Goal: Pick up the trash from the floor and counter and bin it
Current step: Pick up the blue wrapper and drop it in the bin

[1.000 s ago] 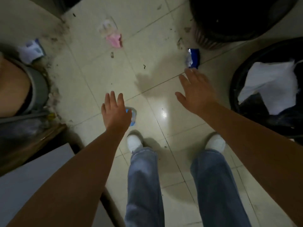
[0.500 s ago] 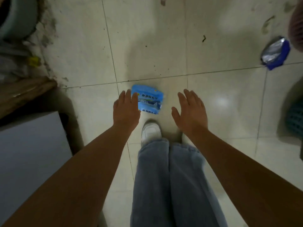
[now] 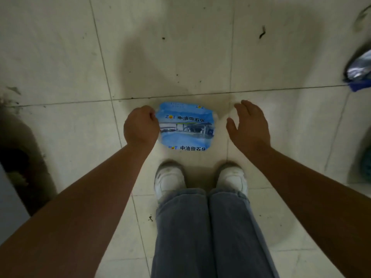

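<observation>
A pale tiled floor (image 3: 60, 57) carries a blue packet (image 3: 185, 127), a silvery wrapper (image 3: 359, 71) and dark specks.

Pale tiled floor (image 3: 60, 57) crossed by dark grout lines, speckled with dirt. White shoes (image 3: 169, 180) side by side below blue jeans (image 3: 200, 233). Grey panel (image 3: 8, 207) at left edge.

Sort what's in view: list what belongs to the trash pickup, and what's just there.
Job:
blue printed packet, its left edge pinched by the left hand
right hand, open beside it
blue and silver wrapper at the right edge

Just there:
tiled floor
white shoes
</observation>
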